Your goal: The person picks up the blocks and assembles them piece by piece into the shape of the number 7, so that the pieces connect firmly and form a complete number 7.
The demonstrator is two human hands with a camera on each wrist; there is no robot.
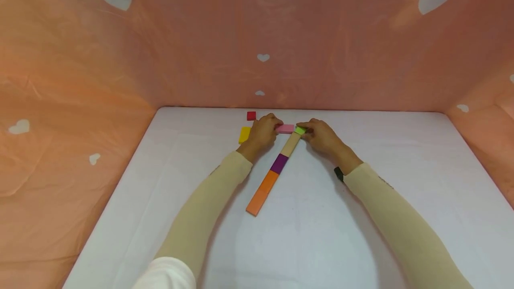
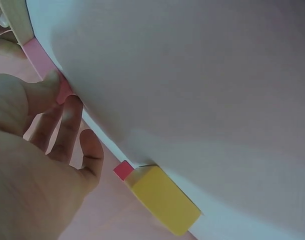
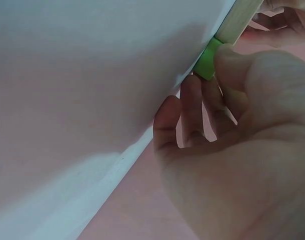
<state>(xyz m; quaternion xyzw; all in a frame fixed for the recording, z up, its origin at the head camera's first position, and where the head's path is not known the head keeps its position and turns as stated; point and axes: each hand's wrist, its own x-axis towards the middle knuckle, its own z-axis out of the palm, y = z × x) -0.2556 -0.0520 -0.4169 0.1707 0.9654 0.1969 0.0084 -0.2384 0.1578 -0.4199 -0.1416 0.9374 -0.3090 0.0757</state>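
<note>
A slanting row of blocks lies on the white table: an orange block [image 1: 263, 192] nearest me, then a purple block [image 1: 279, 163], a plain wooden block [image 1: 291, 145] and a green block [image 1: 300, 130] at the far end. My right hand [image 1: 322, 138] pinches the green block between thumb and fingers, close against the wooden one. From the left, my left hand [image 1: 263, 133] grips the outer end of a pink block [image 1: 286, 129], whose other end points at the top of the row. In the left wrist view the thumb [image 2: 44, 92] lies along the pink block.
Left of my left hand lie a yellow block [image 1: 244, 134] and, farther back, a small red block [image 1: 251, 116]. An orange cloth [image 1: 305, 70] with pale hearts rises behind the far edge of the white table [image 1: 401, 155] and along its sides.
</note>
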